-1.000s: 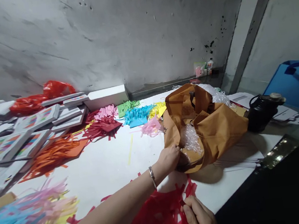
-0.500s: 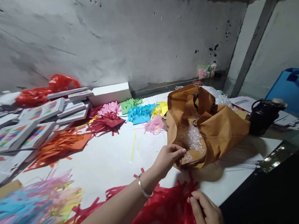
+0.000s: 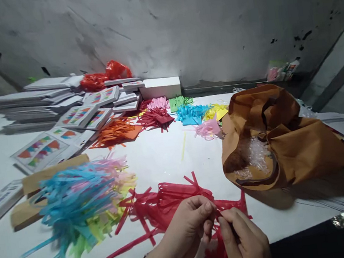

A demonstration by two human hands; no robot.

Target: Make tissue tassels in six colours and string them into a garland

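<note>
Both hands together near the middle of the surface's near edge: right hand [image 3: 244, 237] in a thumb-and-index pinch, apparently on a twisted end of the red streamers [image 3: 171, 200]; left hand [image 3: 191, 223] curled up just beside it, thumb toward index, can't tell if it grips anything. Red streamers lie under and around the hands, loose strips reaching left along the near edge. Step in hand looks like fine fingertip work on that end; next move seems to call for a steady right pinch and an exact left one, since the spot is tiny and partly hidden. Right of the hands, toward the surface's [image 3: 150, 159] right edge, brown bag [image 3: 312, 149], slumped, mouth gaping toward the near side, clear bits [image 3: 258, 152] inside; deeper contents hidden. Left of the hands, blue streamers [image 3: 76, 195] fanned over pink, yellow and green ones, beside cardboard [image 3: 54, 172]. Toward the far edge, a row of bundles, orange [image 3: 114, 132] through yellow [image 3: 218, 111]. Behind: white box [image 3: 160, 88], insides not visible; red bag [image 3: 118, 70], contents can't tell. Far left corner: stacked boxes [image 3: 43, 103].
</note>
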